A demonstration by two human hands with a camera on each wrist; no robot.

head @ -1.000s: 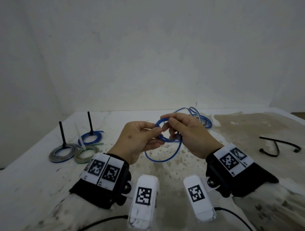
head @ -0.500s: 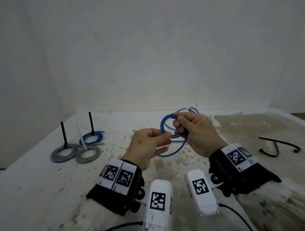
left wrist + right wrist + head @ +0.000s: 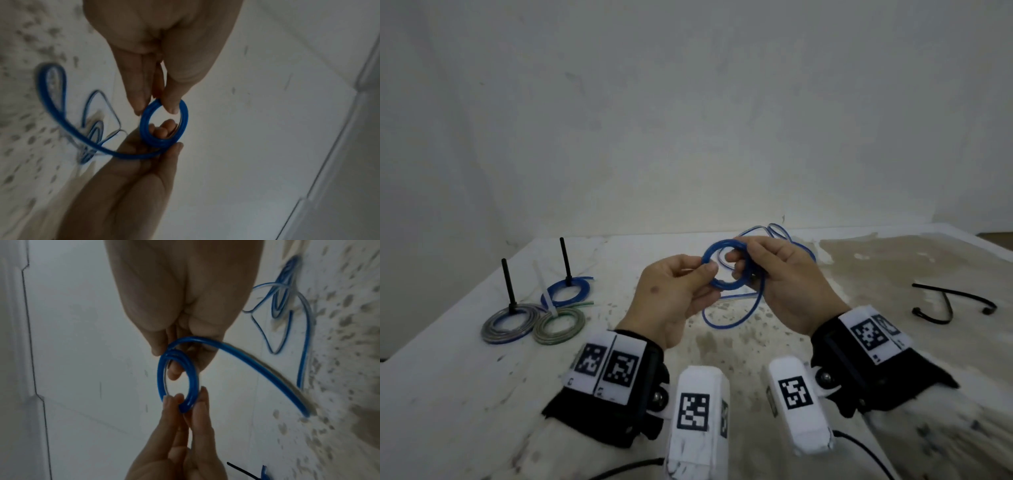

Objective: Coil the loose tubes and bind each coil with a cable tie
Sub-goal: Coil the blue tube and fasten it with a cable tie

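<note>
A small coil of blue tube (image 3: 729, 286) is held above the table between both hands. My left hand (image 3: 707, 274) pinches its near-left rim between thumb and fingers. My right hand (image 3: 739, 260) grips the far-right side, with fingers through the ring. The loose tail (image 3: 743, 317) loops down to the table and runs back to a tangle of blue and clear tube (image 3: 777, 229) behind the right hand. The left wrist view shows the coil (image 3: 144, 125) pinched by the left hand (image 3: 162, 105) above and the right hand (image 3: 170, 146) below. The right wrist view shows the same coil (image 3: 161, 378).
At the left lie three bound coils: grey-blue (image 3: 506, 323), green-grey (image 3: 558, 320) and blue (image 3: 568, 291), with black tie tails (image 3: 508, 284) sticking up and a white tie (image 3: 544, 291). Loose black cable ties (image 3: 948, 301) lie at the right. A wall stands behind the table.
Both hands have lifted the coil a little and carried it away from me. The hanging loop of tail has moved with them, and the left hand has shifted its pinch along the rim.
</note>
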